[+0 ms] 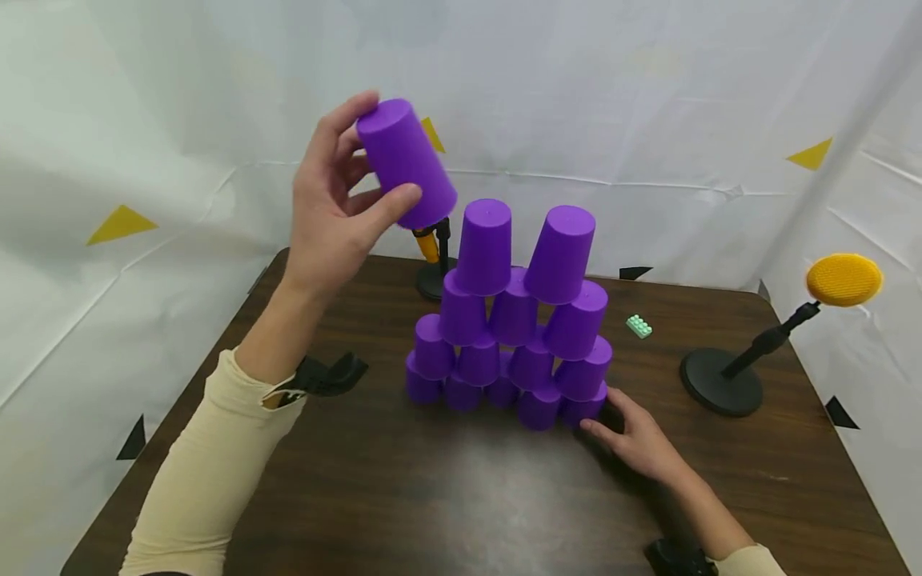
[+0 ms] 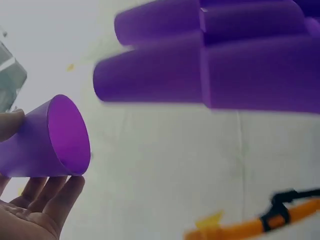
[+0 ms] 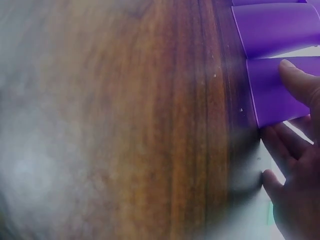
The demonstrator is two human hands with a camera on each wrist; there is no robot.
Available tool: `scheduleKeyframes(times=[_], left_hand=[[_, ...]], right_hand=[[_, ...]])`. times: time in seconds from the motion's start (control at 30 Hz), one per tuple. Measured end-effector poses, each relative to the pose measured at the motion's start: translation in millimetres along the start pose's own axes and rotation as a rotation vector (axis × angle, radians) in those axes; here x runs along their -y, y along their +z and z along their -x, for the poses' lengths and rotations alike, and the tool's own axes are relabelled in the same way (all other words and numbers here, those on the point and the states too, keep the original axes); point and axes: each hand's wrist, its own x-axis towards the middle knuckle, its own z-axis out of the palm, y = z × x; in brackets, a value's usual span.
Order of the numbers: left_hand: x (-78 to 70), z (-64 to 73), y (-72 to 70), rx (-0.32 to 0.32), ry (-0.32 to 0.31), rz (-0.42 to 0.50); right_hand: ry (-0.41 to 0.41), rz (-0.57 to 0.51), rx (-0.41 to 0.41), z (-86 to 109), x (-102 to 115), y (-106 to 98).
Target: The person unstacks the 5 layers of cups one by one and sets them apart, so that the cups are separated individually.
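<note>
Left grip holds a tilted purple cup; below it, right grip seemingly pinches the cup pyramid's bottom corner cup.

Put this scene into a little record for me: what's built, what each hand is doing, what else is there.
Structure: stack of upside-down purple cups
Rows, bottom up: five, four, three, two
Left hand: holds a tilted purple cup up beside the stack's top
Right hand: touches the bottom row's right-end cup
Surface: dark table
Also there: pale green toy brick; black stand with yellow head; another stand, partly hidden
</note>
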Motion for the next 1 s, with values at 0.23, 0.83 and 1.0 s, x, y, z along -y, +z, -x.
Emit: scheduleKeyframes(times=[0.23,0.83,1.0], left_hand=[[68.8,85.1,-105.1,-0.234,-0.349,-0.386],[187.1,157.6,-241.8,-0.399,-0.838,-0.891],[194.0,158.9,-247.2,-0.396,-0.851,-0.912]], right_hand=[[0.002,0.005,-0.007,2.5,0,1],[-0.017,0.026,-0.024,2.7,-1,1],[-0.030,0.028,-0.026,0.5,0,2]])
